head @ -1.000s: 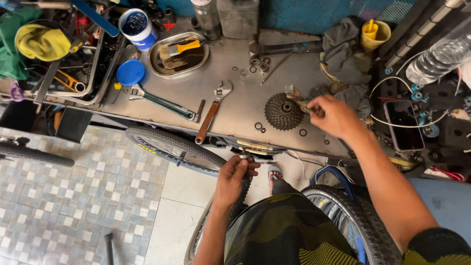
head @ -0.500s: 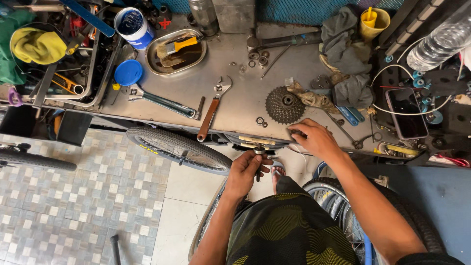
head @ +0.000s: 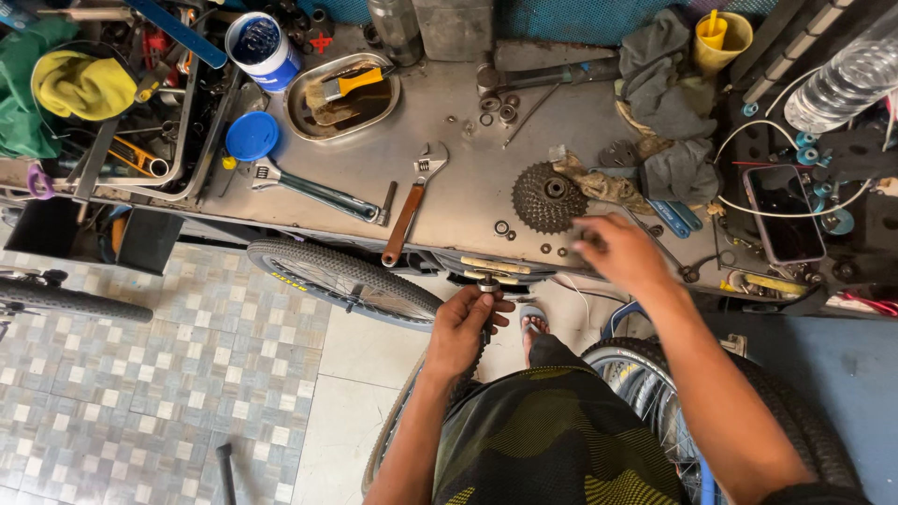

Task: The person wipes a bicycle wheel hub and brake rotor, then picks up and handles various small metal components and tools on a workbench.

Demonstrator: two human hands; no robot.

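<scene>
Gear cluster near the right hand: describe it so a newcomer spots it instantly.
Start at the long grey metal workbench across the top of the view. Follow its front edge rightwards to the right hand; just left of and above its fingertips lies the gear cluster. It is the only dark, round, toothed stack there, far bigger than the small washers scattered beside it.

On the grey metal worktop (head: 449, 178), a dark toothed steel cassette (head: 549, 197) lies right of the brown-handled adjustable wrench (head: 409, 215); a round blue plastic lid (head: 251, 137) lies left; the checkered grey tile floor (head: 140, 374) is below.
</scene>
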